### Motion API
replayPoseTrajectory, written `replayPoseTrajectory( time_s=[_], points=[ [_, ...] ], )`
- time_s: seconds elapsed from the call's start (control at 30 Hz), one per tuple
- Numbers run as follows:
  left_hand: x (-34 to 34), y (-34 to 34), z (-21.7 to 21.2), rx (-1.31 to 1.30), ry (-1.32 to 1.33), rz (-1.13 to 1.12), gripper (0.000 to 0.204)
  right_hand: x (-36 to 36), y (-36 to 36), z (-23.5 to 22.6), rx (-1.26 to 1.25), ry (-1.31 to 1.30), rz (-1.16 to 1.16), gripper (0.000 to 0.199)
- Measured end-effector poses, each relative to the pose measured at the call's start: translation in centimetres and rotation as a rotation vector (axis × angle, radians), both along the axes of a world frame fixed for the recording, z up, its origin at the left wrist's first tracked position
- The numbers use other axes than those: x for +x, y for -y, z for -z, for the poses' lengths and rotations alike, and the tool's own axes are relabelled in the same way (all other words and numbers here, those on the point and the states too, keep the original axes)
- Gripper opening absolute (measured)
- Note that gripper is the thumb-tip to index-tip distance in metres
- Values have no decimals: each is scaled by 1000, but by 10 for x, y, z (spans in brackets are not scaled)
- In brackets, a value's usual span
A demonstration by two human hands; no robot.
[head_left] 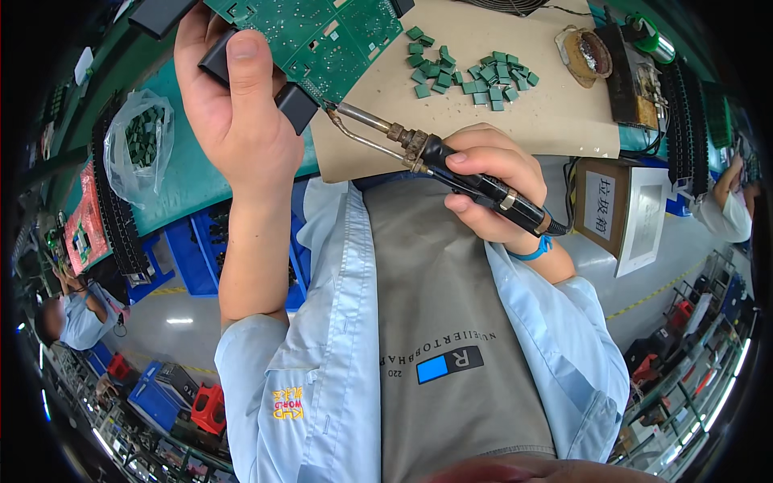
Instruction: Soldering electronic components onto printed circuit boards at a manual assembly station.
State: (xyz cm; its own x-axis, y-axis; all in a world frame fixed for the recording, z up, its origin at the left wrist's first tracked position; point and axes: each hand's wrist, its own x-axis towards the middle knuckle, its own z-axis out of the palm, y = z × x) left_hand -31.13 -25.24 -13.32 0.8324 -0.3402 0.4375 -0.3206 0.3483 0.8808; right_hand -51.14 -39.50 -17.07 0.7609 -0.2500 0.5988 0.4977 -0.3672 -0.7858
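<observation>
Left hand (241,121) grips one circuit board (322,36) (green); right hand (491,189), one soldering iron (435,157)

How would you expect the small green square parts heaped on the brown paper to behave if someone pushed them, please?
The green square parts lie loose and scattered, so they would probably slide apart. They look flat-sided, so rolling seems unlikely. The brown paper looks smooth, so grip is probably slight.

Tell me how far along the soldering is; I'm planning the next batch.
Done: cannot tell; finished joints aren't visible. In hand: left hand tilts the green circuit board; right hand brings the soldering iron to its edge. Left: loose green components wait on the brown mat.
</observation>
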Motion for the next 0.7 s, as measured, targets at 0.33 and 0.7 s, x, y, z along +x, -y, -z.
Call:
replayPoseTrajectory(
  time_s=[0.33,0.7],
  points=[
    [-6,6,-3,-63,-113,-44,49,-1,-3,-2,68,-4,21,32],
    [8,11,-11,-271,-410,-83,39,-19,17,14,154,130,194,39]
  ],
)
